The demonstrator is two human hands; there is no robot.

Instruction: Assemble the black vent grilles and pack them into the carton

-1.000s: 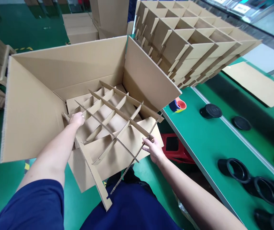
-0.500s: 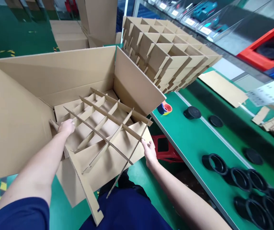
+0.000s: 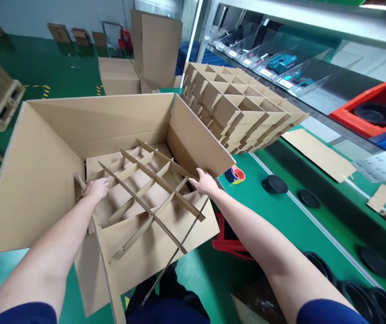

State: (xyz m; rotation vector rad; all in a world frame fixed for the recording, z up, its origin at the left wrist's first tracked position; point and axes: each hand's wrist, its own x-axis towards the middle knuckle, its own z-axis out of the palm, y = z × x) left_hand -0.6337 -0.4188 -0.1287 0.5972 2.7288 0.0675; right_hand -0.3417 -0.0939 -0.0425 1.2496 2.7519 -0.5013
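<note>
A cardboard divider grid (image 3: 154,211) of interlocked strips lies slanted partly inside an open cardboard box (image 3: 112,119), its near strips sticking out over the front flap. My left hand (image 3: 96,189) is closed on the grid's left side, by the box's left wall. On the other side my right hand (image 3: 206,183) grips the grid's right edge beside the right flap, thumb and a finger showing; the rest of its grip is hidden.
Stacked divider grids (image 3: 247,105) stand behind the box on a green workbench (image 3: 247,198). The bench also holds a tape roll (image 3: 235,174), black round parts (image 3: 274,183) and flat cardboard (image 3: 319,153). A red stool (image 3: 230,243) sits below. Shelf bins (image 3: 280,67) are above.
My right hand has moved up and inward along the grid's right side. The left hand stays on the left side. The view has tilted up, showing more of the floor behind.
</note>
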